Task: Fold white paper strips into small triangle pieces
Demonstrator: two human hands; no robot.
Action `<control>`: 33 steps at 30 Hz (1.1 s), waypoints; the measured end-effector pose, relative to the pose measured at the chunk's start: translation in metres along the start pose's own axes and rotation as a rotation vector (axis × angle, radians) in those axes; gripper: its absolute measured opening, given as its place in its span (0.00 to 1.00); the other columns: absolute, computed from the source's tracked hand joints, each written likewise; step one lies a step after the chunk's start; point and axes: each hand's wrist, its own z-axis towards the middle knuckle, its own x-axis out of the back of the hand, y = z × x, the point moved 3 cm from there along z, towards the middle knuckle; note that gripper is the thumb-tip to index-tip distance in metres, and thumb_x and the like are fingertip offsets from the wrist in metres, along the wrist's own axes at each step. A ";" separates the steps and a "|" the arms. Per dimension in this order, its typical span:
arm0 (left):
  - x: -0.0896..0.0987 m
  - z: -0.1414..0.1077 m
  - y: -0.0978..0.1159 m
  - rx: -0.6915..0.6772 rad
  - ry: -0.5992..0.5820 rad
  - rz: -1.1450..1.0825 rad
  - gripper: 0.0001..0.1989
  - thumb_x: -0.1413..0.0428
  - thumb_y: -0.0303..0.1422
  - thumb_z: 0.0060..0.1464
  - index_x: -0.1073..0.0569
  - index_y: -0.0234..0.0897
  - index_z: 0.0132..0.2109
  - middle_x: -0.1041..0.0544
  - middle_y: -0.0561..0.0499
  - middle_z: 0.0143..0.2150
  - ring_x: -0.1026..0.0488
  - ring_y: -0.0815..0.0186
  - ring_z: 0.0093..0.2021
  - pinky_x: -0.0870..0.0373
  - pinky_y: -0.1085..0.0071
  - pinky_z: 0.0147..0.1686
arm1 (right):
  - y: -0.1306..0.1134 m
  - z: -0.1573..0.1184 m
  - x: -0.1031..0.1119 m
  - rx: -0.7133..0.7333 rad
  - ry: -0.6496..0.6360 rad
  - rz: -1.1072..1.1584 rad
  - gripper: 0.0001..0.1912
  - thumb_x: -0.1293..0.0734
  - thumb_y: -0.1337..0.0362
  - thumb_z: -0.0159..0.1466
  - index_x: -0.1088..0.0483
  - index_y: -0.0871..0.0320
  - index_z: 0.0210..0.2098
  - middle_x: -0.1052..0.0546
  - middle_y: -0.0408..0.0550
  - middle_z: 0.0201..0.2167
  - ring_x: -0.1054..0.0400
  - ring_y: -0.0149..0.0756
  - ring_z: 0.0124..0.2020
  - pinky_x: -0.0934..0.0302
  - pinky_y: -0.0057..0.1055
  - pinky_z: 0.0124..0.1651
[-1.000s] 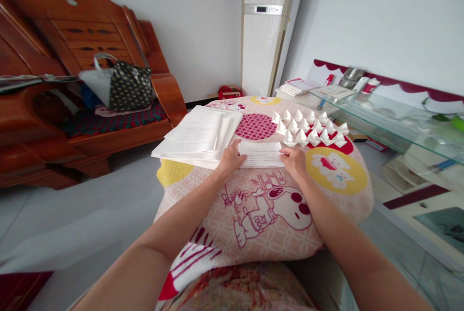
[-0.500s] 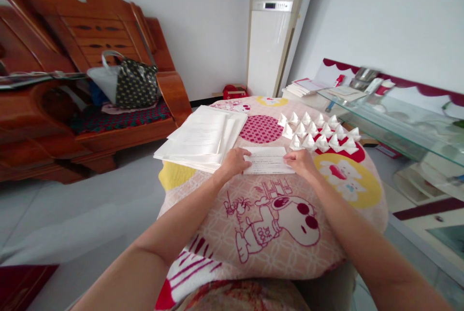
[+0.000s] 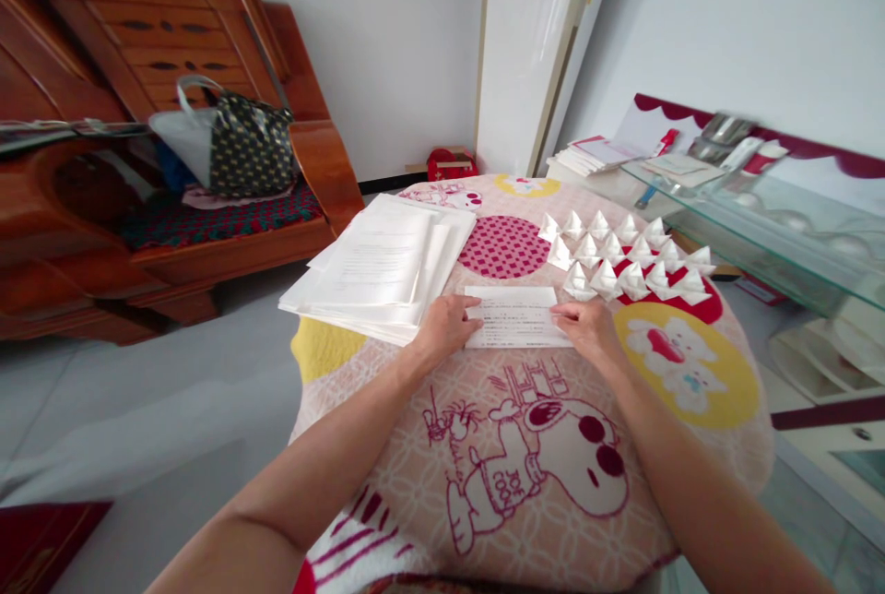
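A folded sheet of printed white paper [image 3: 517, 317] lies flat on the patterned tablecloth [image 3: 512, 391]. My left hand [image 3: 449, 326] pinches its left edge, and my right hand [image 3: 584, 326] has its fingers closed on the right edge. Beyond my left hand spreads a loose stack of printed sheets [image 3: 387, 253]. Several small folded white paper shapes [image 3: 612, 251] stand in rows past my right hand.
At the right is a glass-topped stand [image 3: 761, 225] with papers [image 3: 595, 154] and metal containers on it. A wooden sofa [image 3: 172, 31] holding a dotted bag [image 3: 250, 147] is at the left. Behind the table stands a tall white unit [image 3: 518, 68].
The camera view has shifted and come slightly closer to the table. Both hands stay at the two edges of the folded sheet, which still lies flat.
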 end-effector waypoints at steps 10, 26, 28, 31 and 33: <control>-0.001 0.000 -0.002 0.020 0.001 -0.027 0.24 0.39 0.31 0.58 0.22 0.35 0.61 0.21 0.52 0.30 0.22 0.64 0.35 0.26 0.69 0.47 | 0.001 0.002 -0.002 -0.037 0.009 0.023 0.14 0.31 0.68 0.58 0.15 0.59 0.40 0.14 0.53 0.37 0.19 0.46 0.40 0.28 0.35 0.45; 0.000 -0.001 0.003 0.003 0.006 0.111 0.24 0.39 0.32 0.60 0.24 0.33 0.62 0.17 0.45 0.40 0.21 0.58 0.45 0.28 0.66 0.56 | 0.002 0.003 -0.005 -0.037 -0.006 -0.024 0.14 0.32 0.68 0.59 0.15 0.57 0.42 0.14 0.52 0.39 0.19 0.45 0.39 0.28 0.36 0.45; -0.002 -0.003 0.004 -0.006 0.017 0.154 0.23 0.40 0.33 0.61 0.24 0.33 0.62 0.17 0.44 0.42 0.21 0.57 0.48 0.30 0.64 0.58 | 0.002 0.004 -0.006 -0.034 -0.001 -0.019 0.14 0.31 0.69 0.59 0.15 0.56 0.41 0.14 0.52 0.39 0.19 0.45 0.41 0.28 0.36 0.46; -0.003 -0.005 0.004 -0.031 0.039 0.203 0.21 0.41 0.33 0.62 0.23 0.34 0.60 0.18 0.42 0.46 0.22 0.56 0.51 0.30 0.64 0.59 | 0.002 0.004 -0.006 -0.043 0.005 -0.015 0.14 0.31 0.69 0.60 0.15 0.57 0.41 0.14 0.52 0.40 0.19 0.45 0.42 0.28 0.35 0.47; -0.003 -0.006 0.005 -0.042 0.054 0.230 0.20 0.42 0.33 0.62 0.22 0.35 0.59 0.20 0.41 0.49 0.23 0.56 0.52 0.30 0.64 0.58 | 0.002 0.004 -0.006 -0.048 0.006 -0.012 0.14 0.31 0.69 0.60 0.15 0.58 0.42 0.14 0.52 0.40 0.19 0.45 0.42 0.28 0.35 0.47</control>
